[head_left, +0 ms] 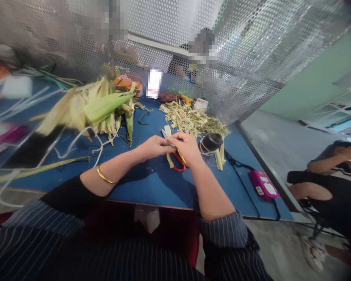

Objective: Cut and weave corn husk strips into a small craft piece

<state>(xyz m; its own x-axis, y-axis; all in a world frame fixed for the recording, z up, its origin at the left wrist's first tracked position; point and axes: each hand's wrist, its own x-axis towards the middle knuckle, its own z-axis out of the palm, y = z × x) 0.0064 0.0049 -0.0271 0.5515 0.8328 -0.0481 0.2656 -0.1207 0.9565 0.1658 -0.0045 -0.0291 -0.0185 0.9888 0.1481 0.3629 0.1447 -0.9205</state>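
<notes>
Over the middle of the blue table, my left hand (152,147) and my right hand (187,148) meet with pinched fingers. A pale strip of corn husk (167,130) sticks up from between them, and another bit hangs below. Fingers hide the part they grip. Scissors (179,168) with red and yellow handles lie just under my right hand; their blades are mostly covered. Close to the right of that hand, a black cone of thread (212,142) lies tilted, with pale thread around it.
A heap of corn husks (108,105) lies at left, shredded husk scraps (190,119) behind my hands. A lit phone (154,82) stands near the perforated screen (163,23). A purple power strip (263,183) with black cords lies right. A person (336,168) sits beyond the table.
</notes>
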